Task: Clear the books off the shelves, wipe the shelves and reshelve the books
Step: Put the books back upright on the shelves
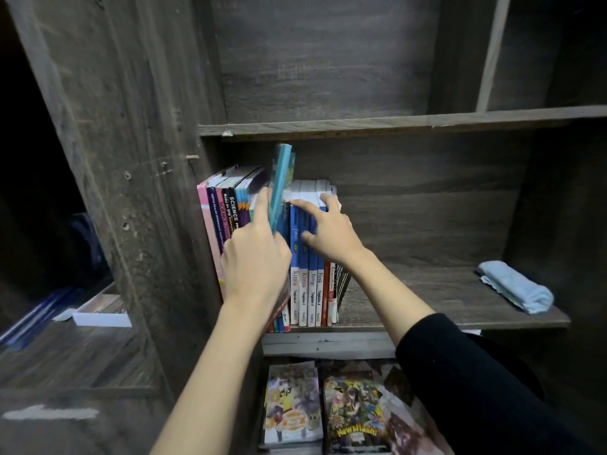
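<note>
A row of upright books [230, 205] stands at the left end of the middle shelf [427, 290]. My left hand [256, 257] grips a thin teal book [280, 182] that rises tilted above the row, blurred by motion. My right hand [328, 231] lies spread over the tops and spines of the blue-and-white books [303, 290], fingers on their upper edges. A folded light blue cloth [515, 287] lies at the right end of the same shelf.
The upper shelf [361, 124] is bare. Below, comic books [354, 412] lie flat in stacks. A thick wooden side panel [131, 192] stands at the left, with a white box [101, 313] on the desk beyond it.
</note>
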Motion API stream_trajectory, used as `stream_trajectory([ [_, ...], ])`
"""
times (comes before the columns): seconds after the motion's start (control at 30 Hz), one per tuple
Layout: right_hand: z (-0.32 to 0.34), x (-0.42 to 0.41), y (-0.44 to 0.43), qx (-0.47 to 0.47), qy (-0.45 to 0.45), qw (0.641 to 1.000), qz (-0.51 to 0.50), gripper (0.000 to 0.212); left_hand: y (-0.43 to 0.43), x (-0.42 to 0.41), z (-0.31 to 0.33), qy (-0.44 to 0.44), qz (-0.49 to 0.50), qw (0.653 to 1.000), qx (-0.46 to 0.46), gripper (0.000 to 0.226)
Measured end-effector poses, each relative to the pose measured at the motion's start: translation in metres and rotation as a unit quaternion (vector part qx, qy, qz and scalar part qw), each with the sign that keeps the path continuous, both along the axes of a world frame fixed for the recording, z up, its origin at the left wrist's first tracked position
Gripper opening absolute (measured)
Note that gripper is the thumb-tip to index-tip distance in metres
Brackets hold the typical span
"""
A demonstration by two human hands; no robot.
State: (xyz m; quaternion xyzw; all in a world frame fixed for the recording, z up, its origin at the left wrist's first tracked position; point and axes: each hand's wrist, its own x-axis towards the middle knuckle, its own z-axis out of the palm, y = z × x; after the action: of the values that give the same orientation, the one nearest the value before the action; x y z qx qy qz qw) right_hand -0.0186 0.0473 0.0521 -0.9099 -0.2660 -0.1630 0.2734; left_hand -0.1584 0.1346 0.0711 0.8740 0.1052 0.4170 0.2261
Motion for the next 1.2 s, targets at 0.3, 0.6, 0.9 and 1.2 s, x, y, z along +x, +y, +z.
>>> stream_trajectory([
  [0.3, -0.001, 0.001, 0.002, -0.004, -0.005, 1.0, -0.001, 0.062, 0.005, 0.021, -0.048, -0.061, -0.073, 0.995, -0.035, 0.043],
  [0.6, 0.0, -0.002, 0.006, -0.006, -0.017, 1.0, 0.006, 0.061, 0.016, 0.049, -0.088, -0.052, -0.036, 0.993, -0.101, 0.031],
  [0.9, -0.004, -0.001, 0.008, -0.009, -0.041, 0.999, -0.003, 0.06, 0.021, 0.063, -0.101, -0.125, -0.058, 0.987, -0.08, 0.029],
  [1.2, -0.007, -0.002, 0.01, -0.025, -0.055, 0.998, -0.017, 0.061, 0.03, 0.081, -0.124, -0.166, -0.088, 0.979, -0.074, 0.038],
])
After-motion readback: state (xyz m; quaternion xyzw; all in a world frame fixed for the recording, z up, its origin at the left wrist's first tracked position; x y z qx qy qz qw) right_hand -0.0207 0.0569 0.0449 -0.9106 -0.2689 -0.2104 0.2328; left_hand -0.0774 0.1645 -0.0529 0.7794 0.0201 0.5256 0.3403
